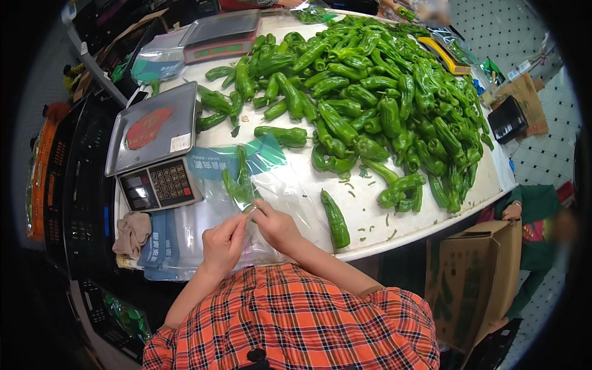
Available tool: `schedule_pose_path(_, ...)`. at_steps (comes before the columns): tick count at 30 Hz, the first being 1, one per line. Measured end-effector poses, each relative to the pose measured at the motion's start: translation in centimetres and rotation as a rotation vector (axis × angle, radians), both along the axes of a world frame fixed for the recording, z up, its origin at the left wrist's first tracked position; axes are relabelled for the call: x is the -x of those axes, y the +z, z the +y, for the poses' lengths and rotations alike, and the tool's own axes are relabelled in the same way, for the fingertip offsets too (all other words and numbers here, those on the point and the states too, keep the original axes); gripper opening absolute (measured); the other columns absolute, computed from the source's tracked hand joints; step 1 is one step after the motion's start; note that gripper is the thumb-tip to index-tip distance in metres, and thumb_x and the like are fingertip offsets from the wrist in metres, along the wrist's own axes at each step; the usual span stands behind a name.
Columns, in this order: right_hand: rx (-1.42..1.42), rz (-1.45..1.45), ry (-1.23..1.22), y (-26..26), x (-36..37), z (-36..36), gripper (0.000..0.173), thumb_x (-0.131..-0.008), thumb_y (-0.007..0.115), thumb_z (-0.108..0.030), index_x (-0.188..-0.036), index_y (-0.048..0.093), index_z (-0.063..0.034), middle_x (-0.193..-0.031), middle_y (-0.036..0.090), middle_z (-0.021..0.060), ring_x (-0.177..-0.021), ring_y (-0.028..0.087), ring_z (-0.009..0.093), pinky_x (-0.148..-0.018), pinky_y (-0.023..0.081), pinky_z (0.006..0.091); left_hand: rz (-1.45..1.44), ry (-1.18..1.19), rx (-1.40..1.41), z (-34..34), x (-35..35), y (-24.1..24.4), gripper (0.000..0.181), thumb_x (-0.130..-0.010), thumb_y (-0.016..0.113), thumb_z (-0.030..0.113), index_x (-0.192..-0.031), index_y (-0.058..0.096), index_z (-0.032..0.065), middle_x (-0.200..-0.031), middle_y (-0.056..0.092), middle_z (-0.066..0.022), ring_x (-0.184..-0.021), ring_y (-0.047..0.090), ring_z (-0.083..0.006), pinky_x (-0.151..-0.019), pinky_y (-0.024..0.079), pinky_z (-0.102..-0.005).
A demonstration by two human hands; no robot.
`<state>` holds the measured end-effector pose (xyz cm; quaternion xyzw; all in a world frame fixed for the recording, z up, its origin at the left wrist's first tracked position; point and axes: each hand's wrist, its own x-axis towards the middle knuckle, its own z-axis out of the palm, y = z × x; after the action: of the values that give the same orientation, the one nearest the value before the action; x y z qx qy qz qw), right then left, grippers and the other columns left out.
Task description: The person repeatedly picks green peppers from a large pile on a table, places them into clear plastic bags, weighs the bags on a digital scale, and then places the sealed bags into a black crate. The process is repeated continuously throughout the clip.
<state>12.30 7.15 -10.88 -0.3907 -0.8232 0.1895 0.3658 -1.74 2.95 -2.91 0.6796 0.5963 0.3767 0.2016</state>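
Close together above the table's near left part, my left hand point(224, 241) and my right hand point(276, 227) pinch the gathered edge of a clear plastic bag point(231, 159) with a blue and green print. Several green peppers point(242, 169) show inside the bag, which lies on the table just beyond my fingers. A single green pepper point(335, 219) rests to the right of my right hand. The large heap of green peppers point(370, 92) covers the table's middle and right. Flat plastic bags point(185, 236) lie under and beside my left hand.
A digital scale point(159, 182) with a metal pan stands at the left, beside a crumpled cloth point(133, 233). Another scale point(217, 46) is farther back. A yellow-edged tool or device point(444, 55) lies behind the heap. At the right, a person point(527, 222) touches a cardboard box point(471, 277).
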Motion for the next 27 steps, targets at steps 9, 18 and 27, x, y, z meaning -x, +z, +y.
schedule_pose_path(9, 0.411, 0.15, -0.057, -1.3, 3.5, 4.7, 0.039, -0.075, 0.059, -0.006, -0.113, 0.05, -0.0033, -0.115, 0.051, 0.0157, -0.1, 0.051, 0.035, -0.087, 0.041, 0.0388, 0.076, -0.081, -0.03, -0.4, 0.7, 0.2, 0.011, -0.08, 0.058, 0.006, -0.09, 0.063, 0.0029, -0.066, 0.061, -0.0128, -0.055, 0.061, -0.0248, -0.048, 0.045, -0.0291)
schedule_pose_path(18, 1.119, 0.254, 0.995, 8.4, -4.8, 6.8, 0.023, -0.082, 0.06, -0.011, -0.102, 0.061, -0.0013, -0.092, 0.064, 0.0112, -0.088, 0.06, 0.017, -0.079, 0.047, 0.0281, 0.01, 0.025, 0.091, -0.8, 2.7, -1.6, 0.011, -0.081, 0.057, 0.006, -0.09, 0.063, 0.0025, -0.064, 0.06, -0.0126, -0.052, 0.06, -0.0232, -0.046, 0.043, -0.0288)
schedule_pose_path(27, 0.165, -0.492, -0.307, -3.0, -5.9, 18.9, 0.056, -0.066, 0.064, -0.006, -0.12, 0.046, -0.0081, -0.116, 0.05, 0.0151, -0.102, 0.05, 0.032, -0.088, 0.039, 0.0395, 0.006, 0.017, 0.103, -1.1, 3.3, -1.4, 0.011, -0.08, 0.058, 0.005, -0.09, 0.063, 0.0028, -0.061, 0.059, -0.0122, -0.05, 0.058, -0.0232, -0.045, 0.042, -0.0291)
